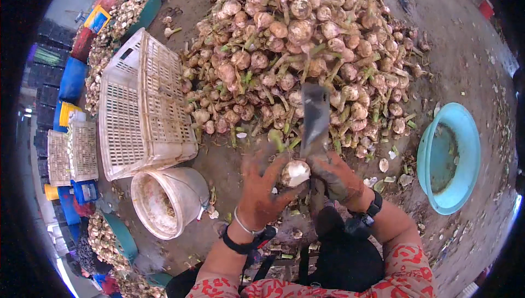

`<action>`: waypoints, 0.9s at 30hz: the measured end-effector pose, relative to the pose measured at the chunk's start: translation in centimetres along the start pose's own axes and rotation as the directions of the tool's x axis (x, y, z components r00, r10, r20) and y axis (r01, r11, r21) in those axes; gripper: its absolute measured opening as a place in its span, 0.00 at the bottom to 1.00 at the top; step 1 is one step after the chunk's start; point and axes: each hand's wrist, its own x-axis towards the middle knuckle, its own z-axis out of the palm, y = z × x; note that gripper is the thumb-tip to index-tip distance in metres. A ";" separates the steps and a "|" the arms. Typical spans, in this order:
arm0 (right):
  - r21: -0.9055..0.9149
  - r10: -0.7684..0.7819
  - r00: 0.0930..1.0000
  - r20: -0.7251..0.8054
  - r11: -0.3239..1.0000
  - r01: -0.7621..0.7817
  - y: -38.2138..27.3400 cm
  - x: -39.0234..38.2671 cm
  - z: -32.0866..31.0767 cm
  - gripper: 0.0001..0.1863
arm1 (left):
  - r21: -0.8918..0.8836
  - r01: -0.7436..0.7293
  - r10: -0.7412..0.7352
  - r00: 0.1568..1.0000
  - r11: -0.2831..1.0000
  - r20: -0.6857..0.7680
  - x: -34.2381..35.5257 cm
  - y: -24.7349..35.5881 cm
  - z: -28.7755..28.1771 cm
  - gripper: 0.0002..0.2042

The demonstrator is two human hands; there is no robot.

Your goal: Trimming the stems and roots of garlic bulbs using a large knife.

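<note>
A garlic bulb [296, 174], partly peeled with a white cut face, sits at the fingers of my left hand [263, 186]. That hand's thumb and fingers curve around the bulb's left side. My right hand [340, 178] is closed around the lower end of a knife with a broad dark blade [315, 114]. The blade points away from me, toward the heap of garlic [306, 41]. The handle is mostly hidden by my right hand. The bulb lies close beside my right hand's fingers; whether they touch it I cannot tell.
White plastic crates [147, 106] stand at the left, with a whitish bucket [169, 202] nearer me. A turquoise basin [473, 158] rests at the right. Peel scraps [406, 180] litter the ground. Further left are blue tubs [74, 79] and more garlic heaps [109, 238].
</note>
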 end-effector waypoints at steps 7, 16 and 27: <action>-0.108 0.175 0.984 0.039 0.980 -0.170 -0.6 1.0 0.3 0.18 | -0.681 0.491 -0.543 0.824 0.543 0.162 -2.2 -4.1 3.3 0.19; -0.579 0.265 0.934 -0.242 0.733 -0.358 6.7 -4.1 -2.4 0.16 | -0.438 -0.539 -0.406 0.838 -0.719 -0.364 -1.6 -6.9 -9.0 0.25; -0.219 0.367 0.894 -0.256 0.879 -0.423 5.8 -0.7 -2.2 0.17 | 0.111 0.435 -0.425 0.899 0.894 -0.102 8.4 -21.1 8.4 0.26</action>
